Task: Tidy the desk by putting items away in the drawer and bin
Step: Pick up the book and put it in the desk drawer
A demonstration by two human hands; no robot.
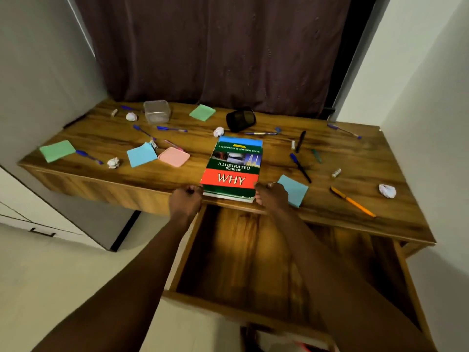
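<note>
Watching remotely, I see the open drawer (243, 262) nearest the camera, pulled out below the front edge of the desk (330, 217). Just beyond it, the wearer's left hand (186, 199) and right hand (271, 195) grip the two near corners of the book (234, 166), which lies flat at the desk's edge, seemingly on a thinner volume, though blur leaves me unsure. A blue note (295, 188) lies beside the right hand. Farther back are scattered pens (300, 167), paper balls (218, 131) and a tipped black pen holder (241, 119).
</note>
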